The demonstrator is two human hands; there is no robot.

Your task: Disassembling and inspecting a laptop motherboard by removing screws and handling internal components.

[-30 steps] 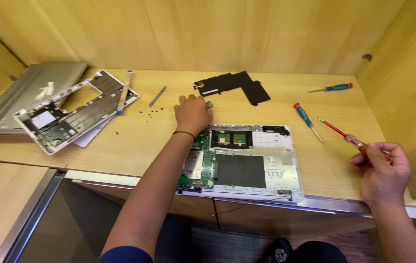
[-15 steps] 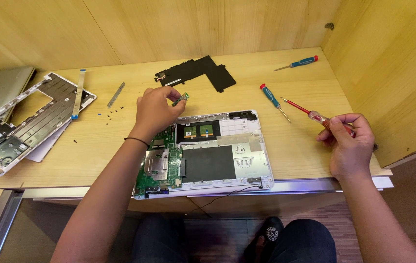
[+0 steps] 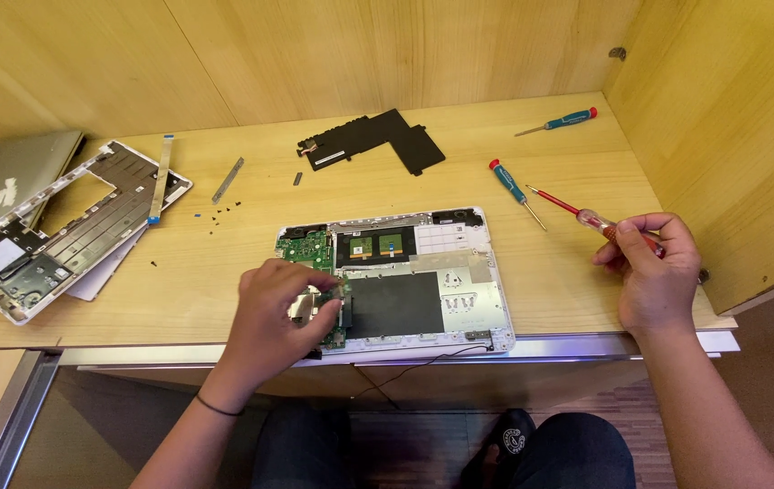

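- Laptop base [image 3: 441,272], white and opened up, sits at the near edge of the wooden desk [image 3: 224,272], pretty much dead center, with its green circuit board [image 3: 307,249] showing on the 9 o'clock side.
- Left hand [image 3: 280,312] is down on that board, fingers curled together around the board's lower part; can't tell if it's pinching anything.
- Right hand [image 3: 654,272] is off at 3 o'clock from the base, clamped on a red-handled screwdriver [image 3: 586,215] with the tip pointing toward 10 o'clock.
- Two blue-handled screwdrivers [image 3: 514,186] lie at about 1 o'clock.
- Black cover plate [image 3: 378,140] rests at 12 o'clock, loose screws [image 3: 222,213] at 10 o'clock, and another stripped laptop shell [image 3: 61,235] way over at 9 o'clock.
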